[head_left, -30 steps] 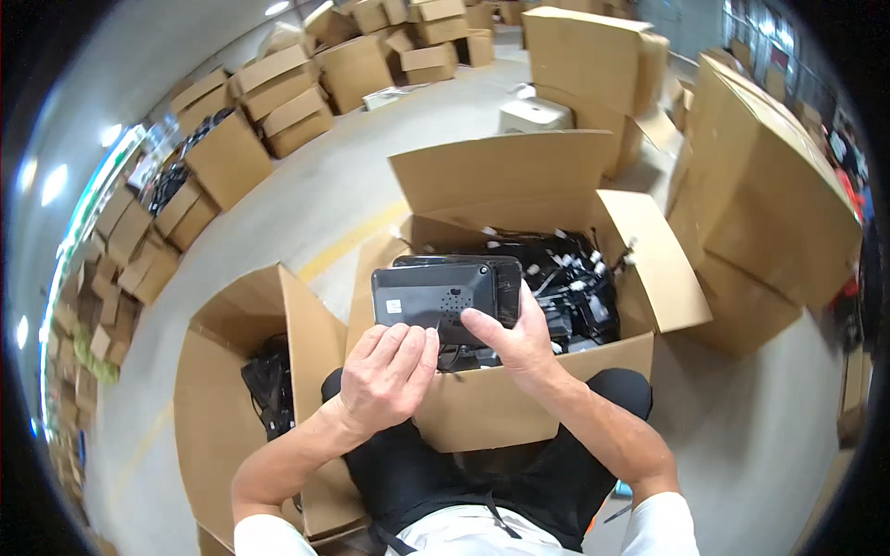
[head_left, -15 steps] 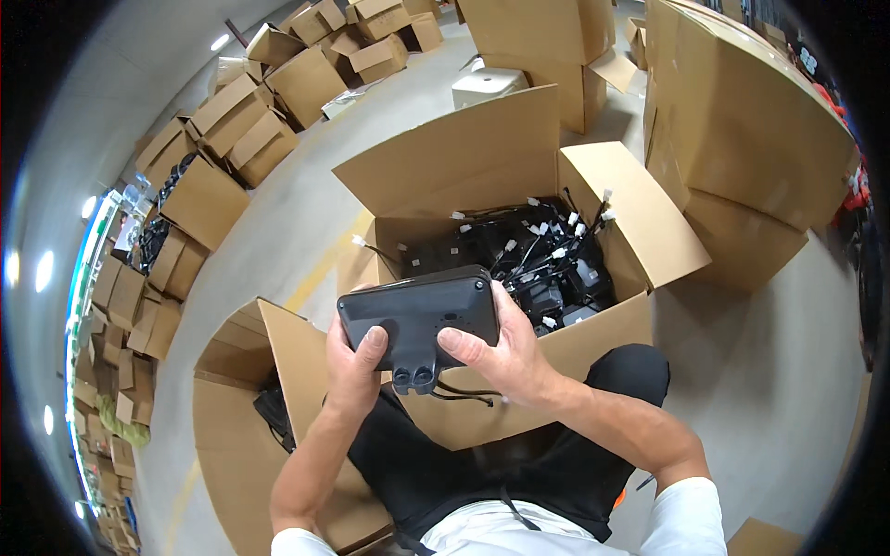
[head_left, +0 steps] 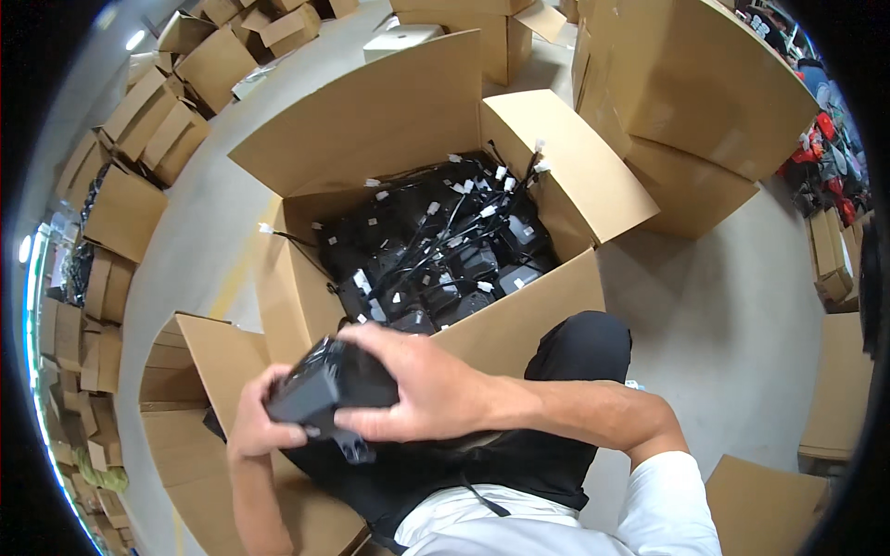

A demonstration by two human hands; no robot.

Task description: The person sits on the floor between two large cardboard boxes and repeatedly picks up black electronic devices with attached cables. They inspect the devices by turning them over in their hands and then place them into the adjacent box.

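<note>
A black boxy device point(head_left: 320, 394) with a stubby plug end sits between both hands over my lap. My left hand point(head_left: 252, 422) grips its left side from below. My right hand point(head_left: 422, 389) covers its top and right side. In front of me stands an open cardboard box point(head_left: 519, 315) filled with several similar black devices point(head_left: 436, 250) with black cables and white connectors. A second open cardboard box point(head_left: 199, 361) stands at my left, just beyond the held device.
Large closed cardboard boxes point(head_left: 695, 93) stand at the back right. Stacks of flattened and small boxes point(head_left: 139, 130) line the left side on the grey concrete floor point(head_left: 742, 306). Another box point(head_left: 760, 505) sits at the lower right.
The black device has come down and toward my left, from in front of the full box to over my lap. Both hands kept hold and turned it.
</note>
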